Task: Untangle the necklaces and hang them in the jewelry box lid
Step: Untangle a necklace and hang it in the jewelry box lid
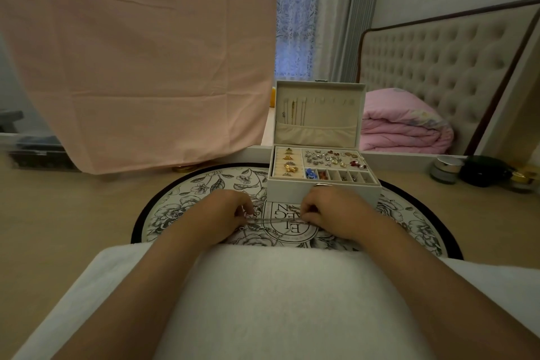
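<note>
- A white jewelry box (324,194) is seen standing open on a round floral mat (204,184), with its lid (336,117) raised upright at the back.
- Directly in front of the box, the tangled necklaces (263,229) are spread on the mat as a loose heap of silver chain.
- The left hand (228,212) is placed before the box's front left corner. Its fingers are curled, and a strand of the tangled necklaces is pinched at the fingertips.
- The right hand (336,210) is set just before the box's front wall, below the clasp. Its fingers are likewise curled, and the same strand appears to be pinched, so that it is stretched between the two hands.
- Inside the lid, towards its left side, a few thin chains (293,111) are already hung.
- In the box's tray, rings (287,162) are held at the left and earrings (330,156) are scattered at the right.
- A pink cloth (131,52) is hung to the left of the box.
- To the right of the box, small jars (444,169) are stood.
- Behind the box to the right, a folded pink quilt (403,126) is seen.
</note>
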The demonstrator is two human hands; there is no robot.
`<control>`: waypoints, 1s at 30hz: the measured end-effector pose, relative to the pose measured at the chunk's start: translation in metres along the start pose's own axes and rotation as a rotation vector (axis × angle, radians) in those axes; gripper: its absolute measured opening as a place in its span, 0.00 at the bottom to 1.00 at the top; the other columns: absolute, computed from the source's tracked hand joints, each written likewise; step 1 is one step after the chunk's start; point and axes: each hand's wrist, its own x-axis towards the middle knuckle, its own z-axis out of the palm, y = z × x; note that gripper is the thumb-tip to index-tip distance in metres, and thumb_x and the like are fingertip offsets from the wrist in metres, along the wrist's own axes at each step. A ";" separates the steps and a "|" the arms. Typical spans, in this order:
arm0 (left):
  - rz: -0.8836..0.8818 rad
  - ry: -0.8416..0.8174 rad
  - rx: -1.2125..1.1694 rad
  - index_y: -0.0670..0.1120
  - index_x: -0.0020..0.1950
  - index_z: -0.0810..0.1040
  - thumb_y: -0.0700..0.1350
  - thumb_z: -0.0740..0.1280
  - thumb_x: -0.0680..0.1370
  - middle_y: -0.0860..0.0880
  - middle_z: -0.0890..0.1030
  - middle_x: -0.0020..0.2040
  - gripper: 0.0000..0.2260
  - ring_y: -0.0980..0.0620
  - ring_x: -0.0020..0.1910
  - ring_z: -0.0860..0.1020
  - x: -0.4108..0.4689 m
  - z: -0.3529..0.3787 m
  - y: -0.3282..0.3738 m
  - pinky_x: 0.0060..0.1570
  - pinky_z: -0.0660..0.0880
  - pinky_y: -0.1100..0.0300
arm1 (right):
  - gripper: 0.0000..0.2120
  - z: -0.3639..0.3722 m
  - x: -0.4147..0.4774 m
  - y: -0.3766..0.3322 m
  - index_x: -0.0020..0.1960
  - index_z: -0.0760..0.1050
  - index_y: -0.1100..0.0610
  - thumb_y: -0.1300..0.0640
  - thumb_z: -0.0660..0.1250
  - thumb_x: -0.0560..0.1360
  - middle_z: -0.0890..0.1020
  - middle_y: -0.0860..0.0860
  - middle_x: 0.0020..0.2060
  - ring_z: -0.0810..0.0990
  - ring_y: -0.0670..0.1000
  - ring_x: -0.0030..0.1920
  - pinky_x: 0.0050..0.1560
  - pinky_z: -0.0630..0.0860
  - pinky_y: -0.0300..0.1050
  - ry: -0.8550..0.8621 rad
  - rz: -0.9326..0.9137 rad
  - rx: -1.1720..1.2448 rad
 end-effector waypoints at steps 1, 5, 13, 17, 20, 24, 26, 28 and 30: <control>-0.015 -0.004 0.027 0.51 0.60 0.81 0.41 0.67 0.80 0.52 0.81 0.52 0.10 0.55 0.46 0.78 0.001 -0.002 0.000 0.44 0.72 0.67 | 0.06 0.001 0.000 0.000 0.52 0.80 0.48 0.48 0.67 0.79 0.79 0.44 0.51 0.78 0.48 0.51 0.52 0.77 0.46 0.000 0.007 -0.021; -0.070 -0.001 0.106 0.50 0.59 0.81 0.39 0.65 0.81 0.50 0.81 0.59 0.11 0.52 0.54 0.78 0.003 -0.007 -0.011 0.54 0.73 0.63 | 0.05 -0.001 -0.002 0.000 0.48 0.79 0.48 0.50 0.66 0.76 0.79 0.45 0.47 0.77 0.48 0.47 0.46 0.77 0.44 0.007 0.076 -0.076; 0.033 0.216 0.025 0.53 0.56 0.82 0.48 0.66 0.80 0.54 0.76 0.51 0.08 0.55 0.51 0.74 -0.002 0.003 -0.002 0.50 0.72 0.60 | 0.14 0.000 -0.001 -0.011 0.61 0.80 0.44 0.49 0.65 0.77 0.78 0.44 0.56 0.77 0.48 0.56 0.56 0.76 0.46 0.037 -0.004 -0.003; 0.206 0.214 0.037 0.55 0.56 0.83 0.53 0.69 0.78 0.56 0.79 0.52 0.09 0.55 0.54 0.75 0.003 0.019 0.018 0.52 0.74 0.58 | 0.14 0.003 0.000 -0.010 0.62 0.80 0.44 0.48 0.67 0.78 0.77 0.43 0.57 0.76 0.47 0.58 0.57 0.75 0.46 0.014 -0.044 0.023; 0.234 0.205 0.097 0.53 0.53 0.85 0.52 0.68 0.79 0.55 0.81 0.52 0.08 0.54 0.53 0.77 0.009 0.024 0.025 0.50 0.75 0.57 | 0.14 0.005 0.001 -0.009 0.63 0.80 0.44 0.49 0.68 0.78 0.77 0.42 0.58 0.76 0.46 0.58 0.59 0.75 0.45 0.038 -0.036 0.069; 0.261 0.232 0.169 0.50 0.55 0.83 0.50 0.64 0.81 0.54 0.80 0.54 0.10 0.52 0.53 0.77 0.014 0.030 0.027 0.47 0.73 0.59 | 0.12 0.011 0.002 -0.010 0.60 0.81 0.42 0.49 0.68 0.78 0.78 0.42 0.57 0.76 0.45 0.57 0.59 0.75 0.47 0.082 -0.073 0.119; 0.245 0.260 0.150 0.49 0.56 0.81 0.49 0.62 0.82 0.53 0.78 0.55 0.10 0.52 0.53 0.77 0.013 0.030 0.025 0.47 0.73 0.58 | 0.10 0.012 0.003 -0.010 0.58 0.82 0.42 0.48 0.69 0.78 0.78 0.42 0.55 0.76 0.44 0.56 0.58 0.76 0.49 0.084 -0.092 0.128; 0.219 0.281 0.071 0.48 0.55 0.80 0.47 0.61 0.83 0.53 0.77 0.54 0.09 0.52 0.52 0.76 0.011 0.027 0.024 0.50 0.74 0.56 | 0.10 0.012 0.003 -0.009 0.58 0.83 0.42 0.48 0.69 0.78 0.78 0.42 0.54 0.76 0.45 0.56 0.57 0.76 0.50 0.082 -0.099 0.125; 0.190 0.278 -0.054 0.48 0.53 0.78 0.46 0.60 0.83 0.53 0.76 0.51 0.07 0.54 0.49 0.74 0.008 0.023 0.023 0.50 0.72 0.57 | 0.11 0.013 0.004 -0.009 0.59 0.82 0.42 0.47 0.69 0.77 0.79 0.42 0.54 0.76 0.45 0.55 0.57 0.76 0.49 0.090 -0.093 0.122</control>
